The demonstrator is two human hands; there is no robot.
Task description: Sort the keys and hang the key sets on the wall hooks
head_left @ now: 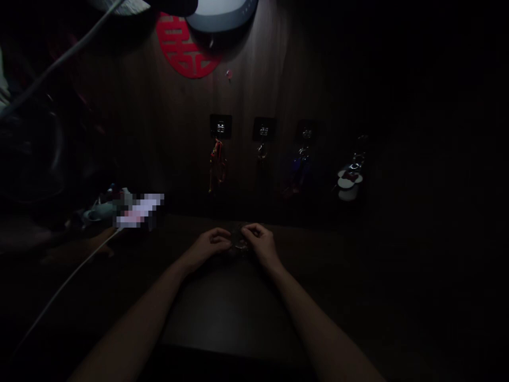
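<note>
Both of my hands are over the dark tabletop, with a small, dim, glinting object (239, 245) between them. It looks partly see-through or metallic, and the poor light hides its kind. My left hand (210, 244) is at its left side, thumb and fingers bent toward each other at its edge. On the other side, my right hand (259, 241) pinches the object's upper right part between thumb and fingers.
Wall hooks (220, 127) carry a red-orange cord (217, 162), rings and a white flower-shaped charm (349, 181). A red paper cutout (193, 53) is partly behind a pale rounded device (220, 16). At left, a white cable (66, 284) meets a blurred bright object (139, 211).
</note>
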